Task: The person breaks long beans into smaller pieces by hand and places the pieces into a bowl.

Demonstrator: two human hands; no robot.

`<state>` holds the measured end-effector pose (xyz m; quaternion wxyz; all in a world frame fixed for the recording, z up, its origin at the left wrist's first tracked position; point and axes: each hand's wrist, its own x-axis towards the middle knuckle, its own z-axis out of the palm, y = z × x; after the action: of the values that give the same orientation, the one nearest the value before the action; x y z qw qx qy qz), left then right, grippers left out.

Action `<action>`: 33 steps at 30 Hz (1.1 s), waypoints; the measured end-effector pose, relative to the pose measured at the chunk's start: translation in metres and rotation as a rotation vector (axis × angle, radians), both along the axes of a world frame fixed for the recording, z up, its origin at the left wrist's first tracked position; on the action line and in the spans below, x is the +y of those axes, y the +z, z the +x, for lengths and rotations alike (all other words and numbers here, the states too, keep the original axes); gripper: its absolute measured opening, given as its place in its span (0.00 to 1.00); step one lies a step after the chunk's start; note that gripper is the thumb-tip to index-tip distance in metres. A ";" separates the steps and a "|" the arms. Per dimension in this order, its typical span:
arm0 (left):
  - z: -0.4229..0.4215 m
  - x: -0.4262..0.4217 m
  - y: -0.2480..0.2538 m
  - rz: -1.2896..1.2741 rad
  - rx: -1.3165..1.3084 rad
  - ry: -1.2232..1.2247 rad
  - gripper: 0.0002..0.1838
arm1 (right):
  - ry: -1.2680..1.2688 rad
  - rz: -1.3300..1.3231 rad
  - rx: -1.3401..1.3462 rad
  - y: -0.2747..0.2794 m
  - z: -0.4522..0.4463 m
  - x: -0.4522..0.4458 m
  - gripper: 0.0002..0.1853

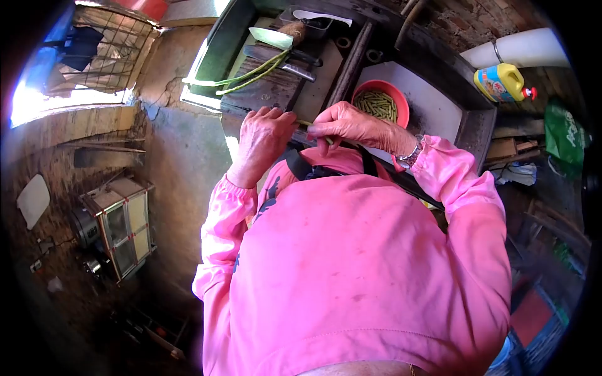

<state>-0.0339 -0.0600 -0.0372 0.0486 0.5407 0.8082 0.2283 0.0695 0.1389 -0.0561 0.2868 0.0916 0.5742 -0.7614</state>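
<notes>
Between my two hands runs a short stretch of green long bean [304, 123]. My left hand [264, 139] is closed at its left end, knuckles up, with the fingertips partly hidden. My right hand [354, 127], with a metal watch at the wrist, pinches the bean between thumb and fingers. Just beyond the right hand, a red bowl [404, 103] holds many short pieces of bean. A few whole long beans [251, 78] lie across a dark wooden board [266, 93], ahead of my left hand.
A broad-bladed knife [271, 37], another blade [279, 62] and a white spoon-like utensil [323, 16] lie at the back of the counter. A dark bar divides it from the sink-like area under the bowl. A yellow bottle [501, 83] stands at right.
</notes>
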 end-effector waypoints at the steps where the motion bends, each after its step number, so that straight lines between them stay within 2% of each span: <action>1: 0.001 0.000 -0.006 0.016 0.003 0.001 0.07 | -0.040 -0.092 -0.032 -0.004 0.001 0.001 0.18; 2: 0.001 0.000 -0.010 0.032 0.006 0.002 0.07 | -0.080 -0.184 -0.065 -0.006 0.002 0.002 0.17; 5: 0.015 0.009 -0.013 0.215 -0.379 0.153 0.06 | -0.226 -0.478 -0.063 -0.005 0.007 0.004 0.17; 8: 0.022 0.020 -0.004 0.248 -0.615 0.223 0.07 | -0.391 -0.532 -0.029 -0.001 0.013 0.000 0.17; 11: 0.023 0.027 -0.010 0.240 -0.661 0.255 0.08 | -0.522 -0.502 -0.017 -0.019 0.014 -0.006 0.16; 15: 0.024 0.029 -0.007 0.135 -0.583 0.210 0.08 | -0.601 -0.571 -0.075 -0.025 0.017 -0.004 0.14; 17: 0.024 0.019 -0.008 0.031 -0.461 0.106 0.09 | -0.705 -1.268 -0.153 -0.020 0.016 0.029 0.11; 18: 0.029 0.014 -0.012 0.061 -0.548 0.153 0.09 | -0.819 -1.556 -0.230 -0.018 0.019 0.054 0.09; 19: 0.033 0.008 -0.019 0.092 -0.630 0.203 0.09 | -0.819 -1.567 -0.078 -0.011 0.025 0.076 0.09; 20: 0.036 0.002 -0.027 0.120 -0.712 0.253 0.09 | -0.866 -1.413 0.047 -0.003 0.031 0.093 0.10; 21: 0.033 -0.004 -0.033 0.127 -1.119 0.349 0.10 | -0.807 -1.277 0.168 -0.005 0.034 0.106 0.12; 22: 0.030 -0.004 -0.030 0.174 -1.168 0.341 0.11 | -0.874 -0.884 0.178 -0.009 0.036 0.118 0.15; 24: 0.022 -0.001 -0.018 0.284 -1.257 0.334 0.12 | -0.894 0.061 0.182 -0.022 0.041 0.109 0.19; 26: 0.020 0.001 -0.012 0.269 -1.261 0.335 0.13 | -0.704 0.594 0.157 -0.074 0.050 0.113 0.24; 27: 0.021 0.003 -0.010 0.270 -1.295 0.333 0.13 | -0.428 1.015 0.053 -0.088 0.051 0.119 0.25; 29: 0.021 0.006 -0.011 0.247 -1.347 0.313 0.13 | -0.382 1.320 0.144 -0.120 0.062 0.112 0.25; 30: 0.021 0.006 -0.011 0.223 -1.363 0.297 0.13 | -0.356 1.470 0.190 -0.118 0.062 0.105 0.25; 31: 0.020 0.006 -0.011 0.200 -1.377 0.281 0.13 | -0.371 1.409 0.165 -0.114 0.062 0.101 0.26; 33: 0.019 0.008 -0.012 0.186 -1.376 0.251 0.13 | -0.544 0.814 0.174 -0.095 0.048 0.084 0.26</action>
<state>-0.0149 -0.0521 -0.0492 0.4754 0.1782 0.6275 0.5903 0.1180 0.2228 -0.1514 -0.0304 0.2789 0.8020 -0.5274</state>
